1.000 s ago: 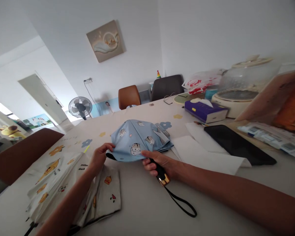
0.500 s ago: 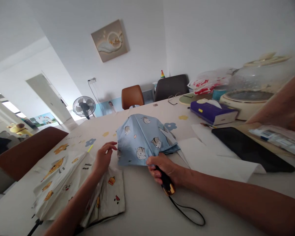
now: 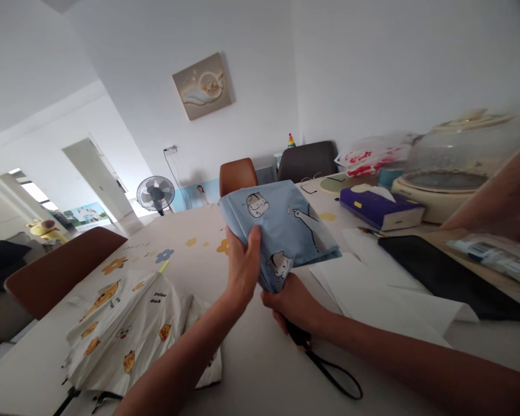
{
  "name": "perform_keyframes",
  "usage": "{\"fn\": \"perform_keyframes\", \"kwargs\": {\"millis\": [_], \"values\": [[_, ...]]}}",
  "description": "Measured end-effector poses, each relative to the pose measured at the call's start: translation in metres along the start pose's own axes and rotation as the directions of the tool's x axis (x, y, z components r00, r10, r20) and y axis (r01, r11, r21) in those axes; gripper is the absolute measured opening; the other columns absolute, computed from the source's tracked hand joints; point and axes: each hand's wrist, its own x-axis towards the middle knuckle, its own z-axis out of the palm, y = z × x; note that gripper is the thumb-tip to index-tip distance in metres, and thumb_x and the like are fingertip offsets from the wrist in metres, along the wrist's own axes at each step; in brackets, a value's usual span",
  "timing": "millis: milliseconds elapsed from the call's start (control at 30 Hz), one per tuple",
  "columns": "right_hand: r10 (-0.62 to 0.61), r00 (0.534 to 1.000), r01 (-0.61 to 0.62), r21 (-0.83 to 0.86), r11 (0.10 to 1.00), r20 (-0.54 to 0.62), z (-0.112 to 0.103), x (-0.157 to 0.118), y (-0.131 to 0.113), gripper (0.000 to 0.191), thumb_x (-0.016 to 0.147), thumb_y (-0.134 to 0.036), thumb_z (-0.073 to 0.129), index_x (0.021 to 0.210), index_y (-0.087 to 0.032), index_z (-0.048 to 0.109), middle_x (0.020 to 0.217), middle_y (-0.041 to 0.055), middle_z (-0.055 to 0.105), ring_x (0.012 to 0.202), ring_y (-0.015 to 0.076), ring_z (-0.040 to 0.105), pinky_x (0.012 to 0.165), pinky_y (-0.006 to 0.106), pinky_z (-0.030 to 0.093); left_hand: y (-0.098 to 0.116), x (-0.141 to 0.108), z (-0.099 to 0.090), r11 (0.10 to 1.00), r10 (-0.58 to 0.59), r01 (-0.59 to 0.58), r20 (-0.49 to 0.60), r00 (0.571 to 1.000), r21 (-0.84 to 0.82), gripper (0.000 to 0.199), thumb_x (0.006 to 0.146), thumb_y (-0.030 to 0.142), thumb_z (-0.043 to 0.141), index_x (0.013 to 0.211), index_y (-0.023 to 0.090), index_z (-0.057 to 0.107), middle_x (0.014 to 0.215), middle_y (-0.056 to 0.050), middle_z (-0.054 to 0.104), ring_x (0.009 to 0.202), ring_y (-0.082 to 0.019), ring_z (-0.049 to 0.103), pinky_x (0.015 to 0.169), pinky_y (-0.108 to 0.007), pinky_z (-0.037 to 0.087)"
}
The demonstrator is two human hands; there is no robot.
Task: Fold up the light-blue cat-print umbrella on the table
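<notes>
A folded light-blue umbrella (image 3: pixel 281 216) with cartoon animals is held above the table, its cloth fanned to the right. My right hand (image 3: pixel 292 303) is closed round its black handle, whose loop strap hangs below. The fingers of my left hand (image 3: pixel 244 260) wrap the left side of the blue cloth, thumb in front; the fingers behind are hidden. Beneath and left of my left forearm lies a cream umbrella (image 3: pixel 121 329) with yellow duck prints, loosely folded on the table.
White paper (image 3: pixel 377 294), a black flat object (image 3: pixel 450 274) and a purple tissue box (image 3: pixel 379 207) lie at the right. Behind them stands a clear-lidded appliance (image 3: pixel 450 167). Glasses (image 3: pixel 309 185) rest near the far edge. Chairs (image 3: pixel 238 176) surround the white table (image 3: pixel 199 254).
My left hand has moved right and closed on the blue cloth. The left side of that cloth is now gathered and turned more upright. The view has shifted slightly.
</notes>
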Motion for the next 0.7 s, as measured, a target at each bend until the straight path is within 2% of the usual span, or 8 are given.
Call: {"fn": "perform_keyframes", "kwargs": {"millis": [167,267,367,433,500,567,633,700], "values": [[0.016,0.989,-0.009,-0.047,0.999,0.145,-0.009,-0.005,-0.008,0.028,0.060,-0.009,0.044,0.035,-0.019,0.036,0.027,-0.0016,0.044,0.022,0.0082,0.039,0.027,0.019,0.034,0.013,0.029,-0.009,0.973,-0.131,0.113,-0.076,0.989,-0.203,0.038,0.065,0.032,0.067,0.098,0.015,0.059,0.094,-0.007,0.066,0.084,-0.022,0.062,0.073,-0.031,0.051],[0.053,0.973,-0.052,-0.006,0.999,0.225,-0.010,-0.007,-0.008,0.030,0.063,-0.012,0.045,0.035,-0.018,0.038,0.028,-0.0012,0.044,0.023,0.0078,0.038,0.026,0.019,0.034,0.010,0.037,-0.015,0.912,-0.295,0.254,-0.083,0.952,-0.322,0.037,0.060,0.027,0.069,0.094,0.013,0.061,0.092,-0.007,0.066,0.079,-0.021,0.063,0.072,-0.031,0.052],[0.072,0.951,-0.098,0.071,0.993,0.301,-0.009,-0.007,-0.005,0.022,0.066,-0.017,0.051,0.044,-0.014,0.049,0.032,-0.0021,0.046,0.025,0.0076,0.038,0.027,0.019,0.035,0.005,0.038,-0.020,0.880,-0.368,0.302,-0.124,0.922,-0.366,0.037,0.060,0.024,0.069,0.094,0.014,0.060,0.092,-0.006,0.066,0.078,-0.020,0.064,0.072,-0.031,0.053],[0.043,0.930,-0.121,0.194,0.974,0.365,-0.008,-0.006,-0.003,0.008,0.065,-0.019,0.057,0.062,-0.012,0.057,0.047,-0.0002,0.056,0.034,0.0095,0.048,0.031,0.021,0.041,0.006,0.036,-0.021,0.873,-0.377,0.307,-0.125,0.918,-0.378,0.036,0.061,0.023,0.067,0.094,0.014,0.060,0.092,-0.006,0.066,0.078,-0.019,0.064,0.073,-0.031,0.053],[-0.019,0.912,-0.140,0.355,0.924,0.410,-0.009,-0.005,-0.002,0.025,0.061,-0.019,0.064,0.084,-0.012,0.058,0.080,0.0057,0.063,0.057,0.0145,0.061,0.043,0.026,0.051,0.008,0.034,-0.022,0.862,-0.385,0.321,-0.095,0.918,-0.391,0.034,0.063,0.023,0.065,0.095,0.014,0.059,0.092,-0.005,0.066,0.079,-0.020,0.064,0.073,-0.031,0.053],[-0.075,0.893,-0.162,0.472,0.867,0.443,-0.009,-0.005,-0.001,0.041,0.057,-0.017,0.067,0.096,-0.014,0.055,0.108,0.0098,0.055,0.086,0.0201,0.061,0.061,0.032,0.055,0.010,0.032,-0.023,0.854,-0.392,0.339,-0.061,0.918,-0.396,0.032,0.065,0.025,0.063,0.095,0.015,0.059,0.091,-0.005,0.066,0.078,-0.020,0.064,0.074,-0.033,0.053],[-0.113,0.869,-0.189,0.536,0.823,0.481,-0.008,-0.006,-0.001,0.044,0.057,-0.016,0.067,0.100,-0.014,0.054,0.116,0.0109,0.050,0.098,0.0223,0.057,0.073,0.036,0.053,0.011,0.031,-0.024,0.849,-0.398,0.351,-0.040,0.917,-0.394,0.031,0.066,0.026,0.062,0.095,0.015,0.059,0.089,-0.005,0.067,0.078,-0.020,0.064,0.074,-0.033,0.053],[-0.123,0.853,-0.225,0.570,0.790,0.507,-0.007,-0.006,0.000,0.042,0.059,-0.015,0.065,0.099,-0.015,0.052,0.108,0.0092,0.055,0.089,0.0209,0.061,0.072,0.037,0.053,0.009,0.030,-0.026,0.840,-0.416,0.370,-0.034,0.909,-0.398,0.031,0.066,0.027,0.062,0.094,0.016,0.059,0.087,-0.005,0.067,0.077,-0.020,0.064,0.073,-0.033,0.052]]}}
